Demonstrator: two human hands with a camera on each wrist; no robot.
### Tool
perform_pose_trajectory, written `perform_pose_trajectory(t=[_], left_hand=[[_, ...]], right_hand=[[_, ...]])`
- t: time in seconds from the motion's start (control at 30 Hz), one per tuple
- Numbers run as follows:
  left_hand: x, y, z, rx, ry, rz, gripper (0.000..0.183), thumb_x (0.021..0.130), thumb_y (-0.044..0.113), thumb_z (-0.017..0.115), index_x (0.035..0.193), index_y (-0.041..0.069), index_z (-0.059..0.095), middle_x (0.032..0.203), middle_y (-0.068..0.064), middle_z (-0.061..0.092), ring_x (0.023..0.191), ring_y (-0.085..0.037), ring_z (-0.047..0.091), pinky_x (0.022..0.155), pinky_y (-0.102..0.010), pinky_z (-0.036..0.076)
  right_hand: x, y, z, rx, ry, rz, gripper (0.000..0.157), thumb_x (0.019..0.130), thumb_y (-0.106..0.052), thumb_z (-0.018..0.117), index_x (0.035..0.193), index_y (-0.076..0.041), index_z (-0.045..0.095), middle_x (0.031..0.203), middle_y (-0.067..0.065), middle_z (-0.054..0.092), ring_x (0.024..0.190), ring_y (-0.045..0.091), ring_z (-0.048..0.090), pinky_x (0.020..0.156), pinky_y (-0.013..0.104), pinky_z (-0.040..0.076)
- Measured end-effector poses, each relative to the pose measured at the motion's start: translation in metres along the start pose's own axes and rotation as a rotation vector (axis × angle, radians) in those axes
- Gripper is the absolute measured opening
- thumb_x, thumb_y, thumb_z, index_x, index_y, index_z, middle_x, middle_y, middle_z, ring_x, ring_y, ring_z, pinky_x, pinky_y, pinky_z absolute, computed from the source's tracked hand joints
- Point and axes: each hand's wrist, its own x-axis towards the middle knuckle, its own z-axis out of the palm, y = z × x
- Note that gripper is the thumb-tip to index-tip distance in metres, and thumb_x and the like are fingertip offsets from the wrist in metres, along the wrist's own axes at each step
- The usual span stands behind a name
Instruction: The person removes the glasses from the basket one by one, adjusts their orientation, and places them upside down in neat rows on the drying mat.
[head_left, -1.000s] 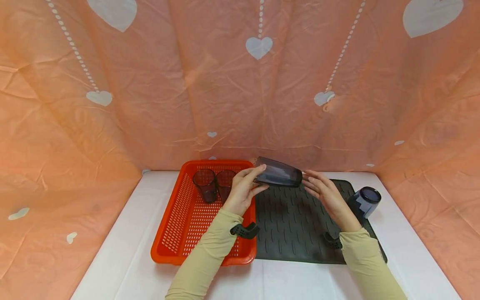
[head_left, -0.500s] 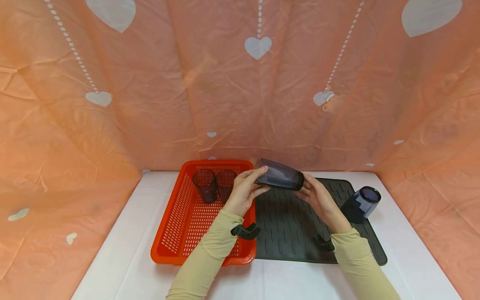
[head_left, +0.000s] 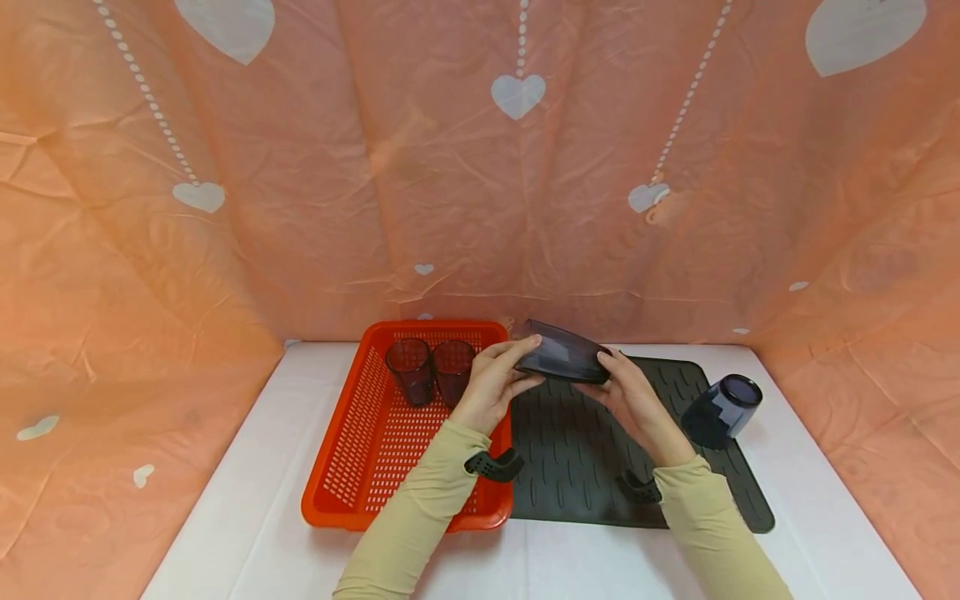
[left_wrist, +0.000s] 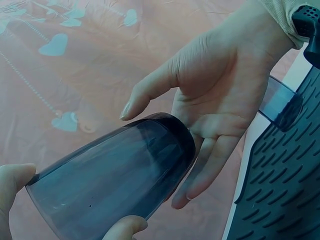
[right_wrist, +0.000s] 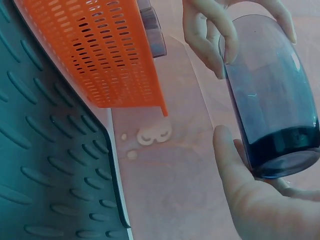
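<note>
A smoky blue-grey drinking glass (head_left: 566, 354) is held on its side above the mat, its mouth toward the left and its thick base toward the right. My left hand (head_left: 491, 383) grips it near the rim, thumb on one side and fingers on the other. Around the base end lies my right hand (head_left: 633, 400), its fingers reaching behind the glass. In the left wrist view the right thumb (left_wrist: 150, 92) stands a little apart from the glass wall. Two more glasses (head_left: 410, 375) stand in the orange-red basket (head_left: 318, 500), left of my left hand.
A dark ribbed drying mat (head_left: 570, 483) lies right of the basket on the white table (head_left: 240, 500). Another blue glass (head_left: 723, 410) rests base up at the mat's right edge. An orange curtain (head_left: 465, 208) with white hearts hangs behind and at both sides.
My right hand has moved left from beside the base until its fingers lie around it. The held glass has shifted slightly right and down, with my left hand keeping its grip.
</note>
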Motion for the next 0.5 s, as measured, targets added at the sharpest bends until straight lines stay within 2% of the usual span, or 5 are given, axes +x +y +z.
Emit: perform_pose_trajectory(t=[0.1, 0.2, 0.5], left_hand=[[-0.0007, -0.0006, 0.0004, 0.000, -0.003, 0.005, 0.027, 0.079, 0.020, 0.080, 0.094, 0.006, 0.063, 0.090, -0.010, 0.062, 0.067, -0.020, 0.062, 0.074, -0.040, 0.056], [-0.0004, -0.0012, 0.0005, 0.006, -0.006, 0.010, 0.027, 0.079, 0.021, 0.080, 0.093, 0.005, 0.063, 0.091, -0.011, 0.063, 0.068, -0.020, 0.063, 0.074, -0.040, 0.056], [-0.0002, -0.0014, 0.0001, 0.002, -0.028, 0.007, 0.027, 0.080, 0.021, 0.079, 0.095, 0.005, 0.064, 0.093, -0.012, 0.064, 0.070, -0.021, 0.063, 0.076, -0.042, 0.056]], right_hand=[[0.0010, 0.0005, 0.0014, 0.028, 0.003, 0.007, 0.059, 0.100, -0.019, 0.051, 0.148, 0.000, 0.021, 0.137, 0.012, 0.036, 0.112, 0.018, 0.057, 0.094, 0.036, 0.048], [0.0009, 0.0015, 0.0033, 0.020, 0.018, -0.003, 0.062, 0.097, -0.013, 0.056, 0.147, 0.000, 0.022, 0.135, 0.012, 0.036, 0.112, 0.017, 0.055, 0.093, 0.035, 0.048], [-0.0027, 0.0025, 0.0080, 0.054, 0.087, -0.059, 0.050, 0.092, -0.003, 0.063, 0.136, -0.007, 0.040, 0.132, 0.011, 0.038, 0.109, 0.017, 0.055, 0.089, 0.032, 0.050]])
